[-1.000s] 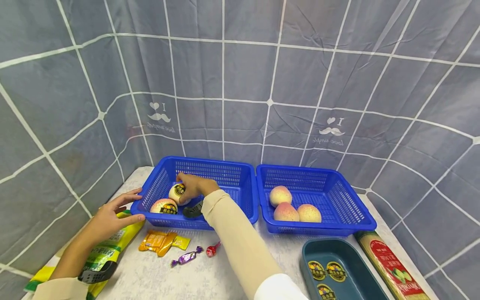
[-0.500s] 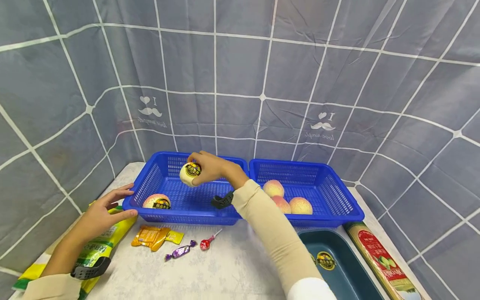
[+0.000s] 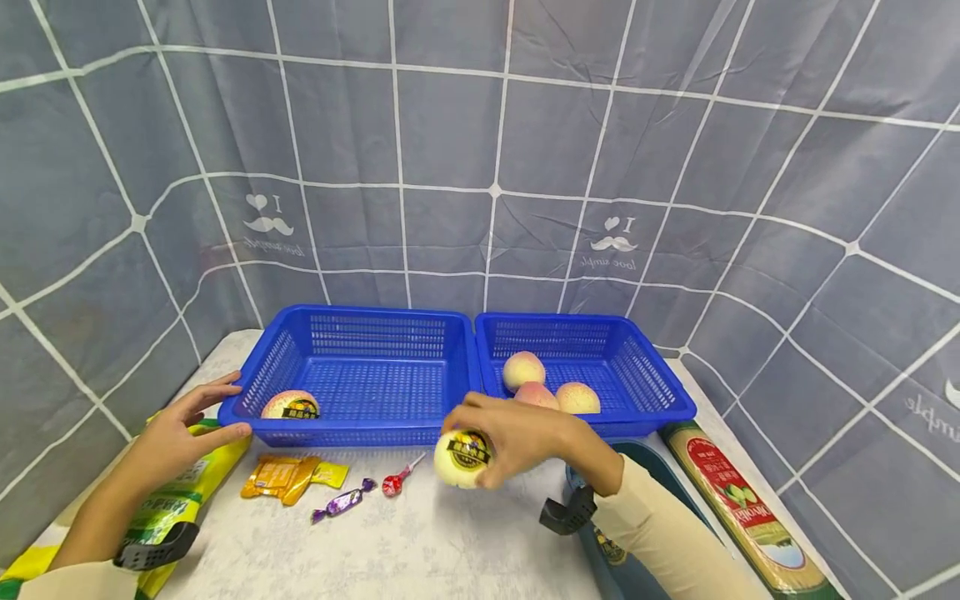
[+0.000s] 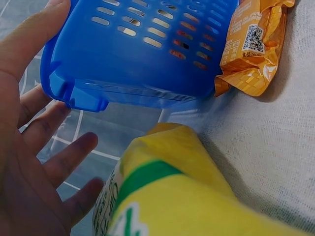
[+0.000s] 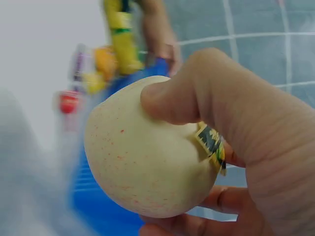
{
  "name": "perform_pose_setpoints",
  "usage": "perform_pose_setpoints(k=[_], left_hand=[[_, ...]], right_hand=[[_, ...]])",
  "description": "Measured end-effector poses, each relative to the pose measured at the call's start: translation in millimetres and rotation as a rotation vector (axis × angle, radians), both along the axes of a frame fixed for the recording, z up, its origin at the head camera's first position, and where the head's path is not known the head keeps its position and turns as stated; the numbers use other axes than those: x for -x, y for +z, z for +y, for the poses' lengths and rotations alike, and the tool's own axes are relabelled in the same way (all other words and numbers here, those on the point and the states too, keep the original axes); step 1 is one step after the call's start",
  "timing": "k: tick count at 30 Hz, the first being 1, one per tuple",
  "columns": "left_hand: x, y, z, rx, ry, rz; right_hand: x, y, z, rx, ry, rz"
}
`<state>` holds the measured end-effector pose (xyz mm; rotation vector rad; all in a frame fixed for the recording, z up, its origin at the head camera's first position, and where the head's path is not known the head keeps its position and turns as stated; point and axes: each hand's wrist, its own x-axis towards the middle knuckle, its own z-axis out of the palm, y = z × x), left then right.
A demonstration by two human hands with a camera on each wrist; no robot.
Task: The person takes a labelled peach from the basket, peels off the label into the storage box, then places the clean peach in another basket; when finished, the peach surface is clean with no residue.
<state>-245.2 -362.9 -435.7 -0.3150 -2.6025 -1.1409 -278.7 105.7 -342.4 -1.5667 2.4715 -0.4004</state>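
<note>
Right hand [image 3: 517,433] grips labelled peach [image 3: 463,457] in fingertips, above worktop [image 3: 420,542] near left basket [image 3: 360,375]. Left hand [image 3: 176,433], fingers relaxed and spread, steadies basket corner. Risk: smooth round fruit slips from fingertip grip, rolls off worktop.

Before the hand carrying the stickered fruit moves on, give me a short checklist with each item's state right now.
1. Right hand grips the stickered fruit firmly: ok, fingers wrap it in the right wrist view.
2. Fruit clear of the left basket: ok, held in front of it above the table.
3. Left hand steadies that basket: ok, open at its corner.
4. Candies out of the way: ok, left of the fruit.
5. Teal tray has room: cannot tell, arm covers it.
</note>
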Motion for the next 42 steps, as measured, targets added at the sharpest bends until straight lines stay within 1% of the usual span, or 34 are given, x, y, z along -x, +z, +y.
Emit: perform_pose_setpoints(k=[3, 6, 8, 9, 11, 13, 14, 15, 16, 17, 18, 19, 20, 21, 23, 24, 26, 28, 30, 33, 36, 38, 42], left_hand=[[-1.7, -0.5, -0.7, -0.004, 0.018, -0.012], [-1.9, -0.7, -1.6, -0.006, 0.027, -0.012], [-2.1, 0.2, 0.2, -0.003, 0.046, 0.0], [-2.4, 1.0, 1.9, -0.001, 0.06, 0.024], [-3.8, 4.9, 8.3, -0.011, 0.095, 0.1], [-7.3, 12.0, 19.0, -0.026, 0.128, 0.221], [-9.3, 16.7, 26.0, -0.041, 0.134, 0.295], [-10.3, 21.0, 33.7, -0.056, 0.115, 0.378], [-12.1, 25.5, 43.7, -0.07, 0.085, 0.436], [-13.3, 29.0, 55.5, -0.084, 0.036, 0.499], [-15.0, 31.9, 68.4, -0.084, -0.028, 0.541], [-17.1, 33.6, 82.6, -0.076, -0.092, 0.56], [-19.4, 33.8, 97.8, -0.058, -0.153, 0.554], [-21.9, 32.6, 113.9, -0.027, -0.211, 0.528], [-28.3, 27.5, 147.6, 0.045, -0.291, 0.426], [-31.8, 24.4, 163.5, 0.096, -0.314, 0.354], [-35.2, 15.0, 193.0, 0.168, -0.357, 0.227], [-34.3, 5.1, 217.4, 0.21, -0.41, 0.122], [-29.9, -4.3, 236.5, 0.223, -0.472, 0.042], [-21.0, -19.5, 255.4, 0.205, -0.56, -0.049], [-13.2, -32.5, 265.3, 0.138, -0.627, -0.11], [-9.1, -39.4, 269.2, 0.088, -0.65, -0.12], [-4.9, -46.0, 274.0, 0.009, -0.682, -0.109]], right_hand=[[-11.5, -20.3, 14.9, -0.073, -0.014, -0.057], [-15.1, -38.5, 24.0, -0.11, -0.018, -0.085], [-16.1, -47.0, 27.9, -0.115, -0.026, -0.104], [-16.5, -50.1, 29.1, -0.11, -0.024, -0.106], [-18.3, -53.5, 31.3, -0.106, -0.034, -0.112], [-19.8, -53.7, 31.9, -0.104, -0.051, -0.117], [-20.4, -52.6, 31.8, -0.106, -0.059, -0.115], [-21.0, -51.1, 32.1, -0.108, -0.067, -0.12], [-22.0, -49.1, 32.8, -0.113, -0.077, -0.123], [-22.7, -47.1, 33.7, -0.118, -0.088, -0.121], [-23.6, -44.5, 35.0, -0.115, -0.099, -0.122], [-24.1, -42.5, 36.3, -0.109, -0.111, -0.122], [-24.9, -40.3, 37.6, -0.097, -0.128, -0.125], [-25.7, -38.6, 38.8, -0.081, -0.144, -0.12], [-27.7, -36.0, 40.0, -0.039, -0.183, -0.1], [-28.9, -35.5, 39.8, -0.017, -0.204, -0.088], [-31.7, -36.4, 38.2, 0.014, -0.252, -0.059], [-34.8, -38.8, 36.4, 0.035, -0.303, -0.047], [-37.0, -42.2, 34.9, 0.046, -0.357, -0.05], [-38.7, -47.3, 33.7, 0.073, -0.419, -0.099], [-39.3, -50.9, 33.7, 0.109, -0.451, -0.159], [-39.1, -51.6, 34.7, 0.132, -0.464, -0.193], [-38.0, -52.9, 39.0, 0.164, -0.489, -0.232]])
